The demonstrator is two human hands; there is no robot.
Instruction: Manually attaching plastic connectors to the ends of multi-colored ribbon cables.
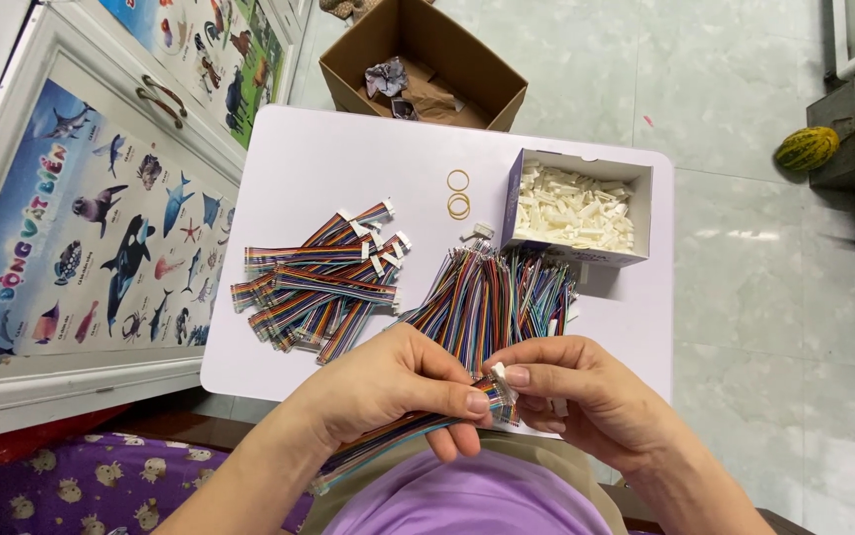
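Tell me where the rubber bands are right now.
In the head view, the rubber bands lie on the white table toward its far edge, just left of the open box of white connectors and beyond the piles of rainbow ribbon cables.

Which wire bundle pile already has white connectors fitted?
The left pile, beside the cabinet poster: its flat rainbow ribbons end in white connectors. The loose wire pile in front of the white parts box shows mostly bare ends.
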